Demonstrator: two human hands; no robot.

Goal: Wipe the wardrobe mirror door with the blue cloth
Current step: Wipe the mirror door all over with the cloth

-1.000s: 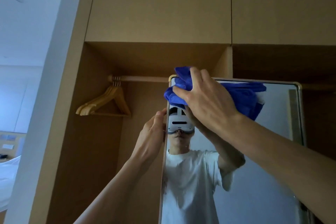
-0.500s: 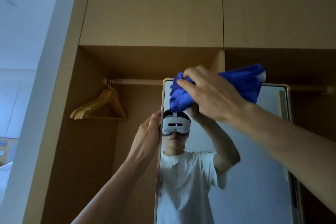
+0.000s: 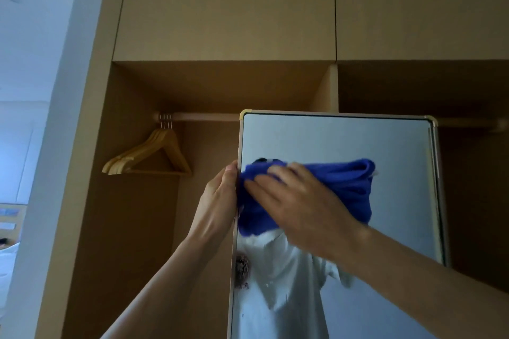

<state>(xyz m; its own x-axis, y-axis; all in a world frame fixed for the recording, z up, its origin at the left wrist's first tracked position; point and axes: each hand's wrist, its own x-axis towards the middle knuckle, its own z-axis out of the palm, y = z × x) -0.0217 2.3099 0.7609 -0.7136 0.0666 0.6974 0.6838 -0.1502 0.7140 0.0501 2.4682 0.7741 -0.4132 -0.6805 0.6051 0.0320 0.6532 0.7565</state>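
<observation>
Wipe moved: blue cloth [image 3: 349, 181] dropped from top rim toward 6 o'clock on mirror door [image 3: 385, 143]; right hand [image 3: 297, 201] presses it, fingers flat; left hand [image 3: 217, 201], at 9 o'clock, grips door edge. Top strip likely done.

Cloth [image 3: 344, 184]: saturated royal blue, plain, darker in the folds.
Mirror door [image 3: 330, 140]: pale grey-blue glass, flecked with small whitish marks lower down.
Frame [image 3: 246, 114]: pale beige edging with brass-gold corner pieces.
Wardrobe [image 3: 225, 8]: matt tan panels, unpatterned; deeper brown inside the recess.
Rail [image 3: 203, 116]: pale pinkish beige.
Hangers [image 3: 154, 154]: light yellow wood with silvery hooks.
Wall [image 3: 33, 36]: bluish white.
Reflected T-shirt [image 3: 275, 270]: white, with a small dark printed motif near the glass's left edge.
</observation>
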